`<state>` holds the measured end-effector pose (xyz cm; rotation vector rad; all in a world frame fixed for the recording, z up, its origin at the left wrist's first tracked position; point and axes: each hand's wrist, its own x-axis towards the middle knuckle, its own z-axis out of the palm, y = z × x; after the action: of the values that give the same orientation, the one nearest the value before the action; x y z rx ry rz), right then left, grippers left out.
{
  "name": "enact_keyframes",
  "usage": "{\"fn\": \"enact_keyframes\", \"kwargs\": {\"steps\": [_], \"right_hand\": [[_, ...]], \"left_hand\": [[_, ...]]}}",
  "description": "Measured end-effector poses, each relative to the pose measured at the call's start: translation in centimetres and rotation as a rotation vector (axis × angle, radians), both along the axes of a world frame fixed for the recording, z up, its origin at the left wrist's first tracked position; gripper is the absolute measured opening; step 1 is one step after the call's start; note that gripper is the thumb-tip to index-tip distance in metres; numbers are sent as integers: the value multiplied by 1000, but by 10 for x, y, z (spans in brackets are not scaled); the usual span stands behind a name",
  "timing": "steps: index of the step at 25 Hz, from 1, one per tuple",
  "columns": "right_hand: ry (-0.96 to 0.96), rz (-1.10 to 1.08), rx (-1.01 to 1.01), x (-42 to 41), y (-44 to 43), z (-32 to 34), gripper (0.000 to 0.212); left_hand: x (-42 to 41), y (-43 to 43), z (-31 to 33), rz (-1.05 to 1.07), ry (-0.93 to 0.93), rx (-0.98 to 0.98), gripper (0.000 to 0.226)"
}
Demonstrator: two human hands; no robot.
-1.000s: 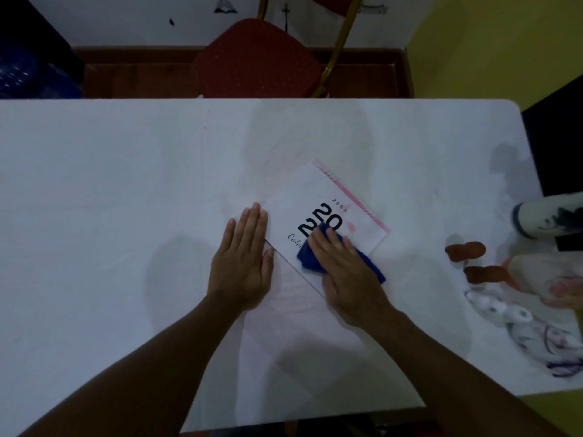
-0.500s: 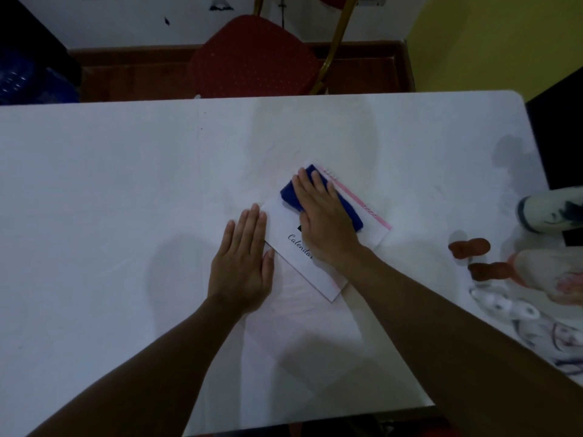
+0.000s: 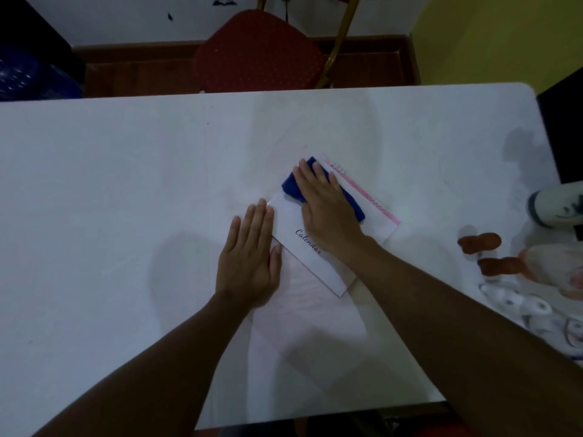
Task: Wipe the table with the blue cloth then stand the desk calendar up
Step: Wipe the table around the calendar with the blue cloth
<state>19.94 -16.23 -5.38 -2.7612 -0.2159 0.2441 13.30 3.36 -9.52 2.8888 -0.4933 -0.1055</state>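
A white desk calendar (image 3: pixel 375 222) with a pink spiral edge lies flat and askew on the white table (image 3: pixel 110 200), near its middle. A blue cloth (image 3: pixel 291 184) rests on the calendar's far corner. My right hand (image 3: pixel 328 206) presses flat on the cloth, fingers together, covering most of it and the calendar's print. My left hand (image 3: pixel 250 257) lies flat on the table beside the calendar's left edge, fingertips touching that edge, holding nothing.
A red padded chair (image 3: pixel 258 52) stands behind the table's far edge. At the right edge are two brown pieces (image 3: pixel 479 242), a white patterned bottle (image 3: pixel 556 209) lying down, and other patterned ceramic items (image 3: pixel 536 307). A dark object (image 3: pixel 564 127) stands off the right side.
My right hand has slid the blue cloth from the calendar's near part up to its far corner. My left hand has stayed flat in place.
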Motion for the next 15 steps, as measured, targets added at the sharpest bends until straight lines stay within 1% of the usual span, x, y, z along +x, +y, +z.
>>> {"fn": "enact_keyframes", "kwargs": {"steps": [2, 5, 8, 10, 12, 15], "right_hand": [[-15, -19, -19, -7, 13, -2, 64], [-67, 102, 11, -63, 17, -4, 61], [-57, 214, 48, -100, 6, -4, 58], [-58, 286, 30, -90, -6, -4, 59], [-72, 305, 15, -59, -10, -3, 61], [-14, 183, 34, -10, -3, 0, 64]], "left_hand": [[0, 0, 0, 4, -1, 7, 68], [-1, 0, 0, -13, -7, 24, 68], [-1, 2, 0, -35, -4, 46, 71], [0, 2, 0, -34, -9, 34, 70], [1, 1, -1, -23, -10, 14, 68], [1, -1, -2, 4, -5, 14, 67]]}}
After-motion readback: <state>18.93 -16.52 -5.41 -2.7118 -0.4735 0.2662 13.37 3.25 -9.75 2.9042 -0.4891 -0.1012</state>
